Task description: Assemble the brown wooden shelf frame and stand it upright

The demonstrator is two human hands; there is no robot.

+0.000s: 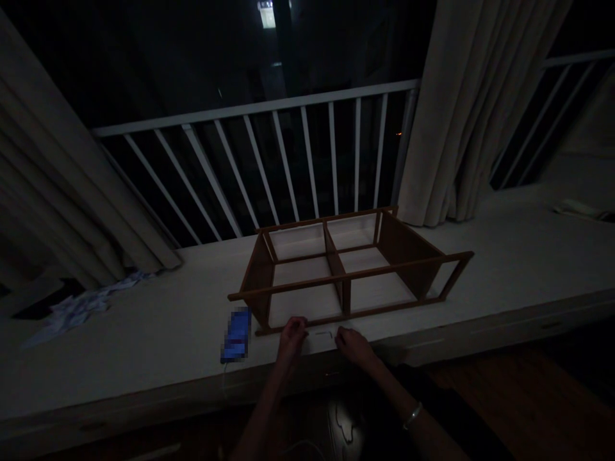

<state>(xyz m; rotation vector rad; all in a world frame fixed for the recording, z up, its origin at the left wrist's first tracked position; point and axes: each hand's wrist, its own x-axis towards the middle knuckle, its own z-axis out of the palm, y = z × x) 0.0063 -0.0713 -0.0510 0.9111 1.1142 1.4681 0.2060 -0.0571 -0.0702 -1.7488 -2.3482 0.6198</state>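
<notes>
Wooden frame (346,298) lies on the pale ledge (144,326), its joints lost in gloom. The left hand (291,336) curls by its near rail, the right hand (354,346) beside a thin bent rod (330,333); whether either grips anything, I cannot tell. Coarse blocks hide any writing on the blue phone (236,334).

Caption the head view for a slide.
In dim light, left hand and right hand flank a thin L-shaped piece on a pale ledge, beside an open brown frame.
</notes>
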